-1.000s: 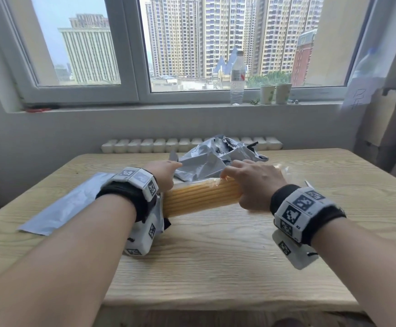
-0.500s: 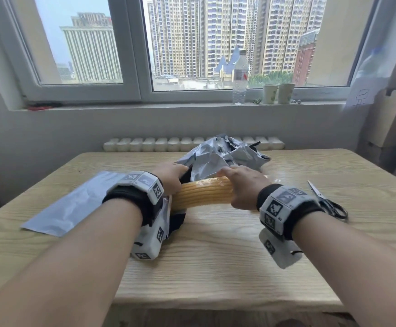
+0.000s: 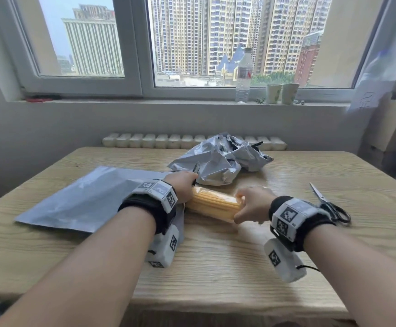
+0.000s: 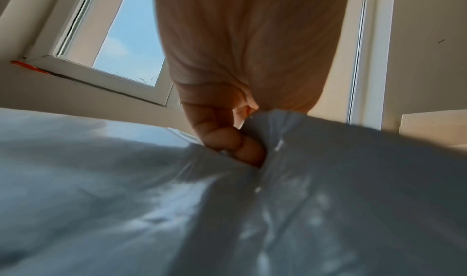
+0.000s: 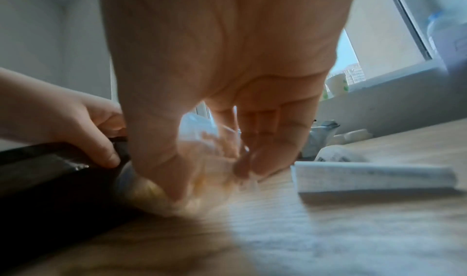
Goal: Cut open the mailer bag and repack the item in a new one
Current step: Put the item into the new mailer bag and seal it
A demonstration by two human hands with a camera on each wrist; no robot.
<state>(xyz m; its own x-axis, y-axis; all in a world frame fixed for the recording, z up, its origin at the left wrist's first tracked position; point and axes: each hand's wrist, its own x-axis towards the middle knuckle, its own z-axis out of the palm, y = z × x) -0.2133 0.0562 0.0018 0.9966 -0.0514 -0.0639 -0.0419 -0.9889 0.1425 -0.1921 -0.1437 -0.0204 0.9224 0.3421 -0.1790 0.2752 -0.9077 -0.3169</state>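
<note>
A clear-wrapped bundle of yellow sticks (image 3: 212, 204) lies across the middle of the table, its left end inside the mouth of a flat grey mailer bag (image 3: 90, 199). My left hand (image 3: 184, 186) grips the bag's open edge; the left wrist view shows its fingers (image 4: 227, 138) curled round the grey plastic (image 4: 316, 160). My right hand (image 3: 251, 205) grips the bundle's right end, fingers (image 5: 262, 156) wrapped round the wrapper (image 5: 202, 160). The bag's dark opening (image 5: 63, 180) is beside it. A crumpled grey mailer (image 3: 220, 161) lies behind.
Scissors (image 3: 329, 204) lie on the wooden table (image 3: 216, 267) right of my right wrist. A white folded paper (image 5: 374, 178) lies near the right hand. A water bottle (image 3: 243, 75) and two cups (image 3: 281, 93) stand on the windowsill.
The bundle has slid leftward into the grey bag, so less of it shows. My right hand followed it left and nearer, uncovering the scissors.
</note>
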